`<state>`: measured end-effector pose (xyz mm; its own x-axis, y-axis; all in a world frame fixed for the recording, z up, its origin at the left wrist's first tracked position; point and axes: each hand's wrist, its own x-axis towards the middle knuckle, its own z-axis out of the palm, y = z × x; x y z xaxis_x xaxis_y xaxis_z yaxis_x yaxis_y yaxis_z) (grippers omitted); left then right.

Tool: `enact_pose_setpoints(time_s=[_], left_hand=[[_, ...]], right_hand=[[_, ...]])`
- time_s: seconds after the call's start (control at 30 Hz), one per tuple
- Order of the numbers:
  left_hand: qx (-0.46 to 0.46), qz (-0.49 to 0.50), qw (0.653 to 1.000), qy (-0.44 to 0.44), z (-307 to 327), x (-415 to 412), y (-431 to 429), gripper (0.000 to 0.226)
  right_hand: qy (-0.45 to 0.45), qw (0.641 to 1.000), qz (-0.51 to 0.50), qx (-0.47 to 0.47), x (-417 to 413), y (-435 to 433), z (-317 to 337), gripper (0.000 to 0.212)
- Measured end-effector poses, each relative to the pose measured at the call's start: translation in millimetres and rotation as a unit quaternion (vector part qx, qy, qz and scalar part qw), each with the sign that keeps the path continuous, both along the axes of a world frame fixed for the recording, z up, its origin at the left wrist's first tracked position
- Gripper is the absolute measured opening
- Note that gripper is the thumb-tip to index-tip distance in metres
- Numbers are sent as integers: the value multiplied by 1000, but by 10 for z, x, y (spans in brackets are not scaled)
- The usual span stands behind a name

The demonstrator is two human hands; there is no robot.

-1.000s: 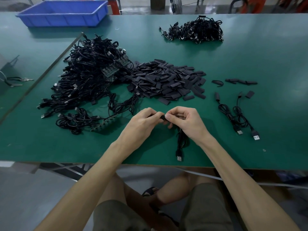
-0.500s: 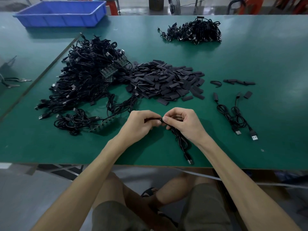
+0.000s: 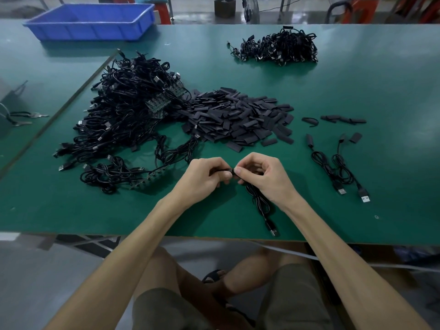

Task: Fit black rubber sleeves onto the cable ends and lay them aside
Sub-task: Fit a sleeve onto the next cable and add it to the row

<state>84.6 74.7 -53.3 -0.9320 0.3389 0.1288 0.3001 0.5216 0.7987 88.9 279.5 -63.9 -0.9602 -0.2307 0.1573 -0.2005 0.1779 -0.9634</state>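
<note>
A wide green surface (image 3: 357, 96) fills the view, and a metal strip (image 3: 71, 101) runs diagonally across its left side. A blue bin (image 3: 90, 20) sits at the far left corner. Beyond the far edge, glossy grey floor (image 3: 195, 10) carries a dark box (image 3: 224, 4) and red frames (image 3: 364, 8). Under the near edge the floor is dull and dim.

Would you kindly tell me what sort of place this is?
Probably a small factory assembly bench: a green worktable bearing a heap of cables, a pile of rubber sleeves and a blue bin.
</note>
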Motion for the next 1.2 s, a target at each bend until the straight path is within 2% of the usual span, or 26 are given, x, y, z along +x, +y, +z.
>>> enact_pose_setpoints(time_s=[0.13,0.47,0.57,0.7,0.8,0.93,1.07,1.2], left_hand=[[-24,-16,999,14,-6,16,7,24],[-104,-30,994,24,-13,20,58,21],[-89,-18,995,40,-9,34,45,19],[-100,17,987,128,4,97,75,22],[-100,34,978,178,25,126,86,15],[-92,54,976,192,37,129,57,8],[-102,32,971,215,-2,134,58,3],[-45,9,986,161,-11,81,1,15]], right_hand=[[9,1000,2,5,-1,-10,-14,5],[8,1000,6,14,4,-21,16,4],[8,1000,3,27,8,-26,24,5],[22,998,-32,42,13,-45,23,11],[22,997,-33,60,20,-38,33,16],[4,998,-18,62,33,-50,44,23],[-9,999,-11,47,22,-36,43,17],[-14,999,-15,38,12,-24,32,17]])
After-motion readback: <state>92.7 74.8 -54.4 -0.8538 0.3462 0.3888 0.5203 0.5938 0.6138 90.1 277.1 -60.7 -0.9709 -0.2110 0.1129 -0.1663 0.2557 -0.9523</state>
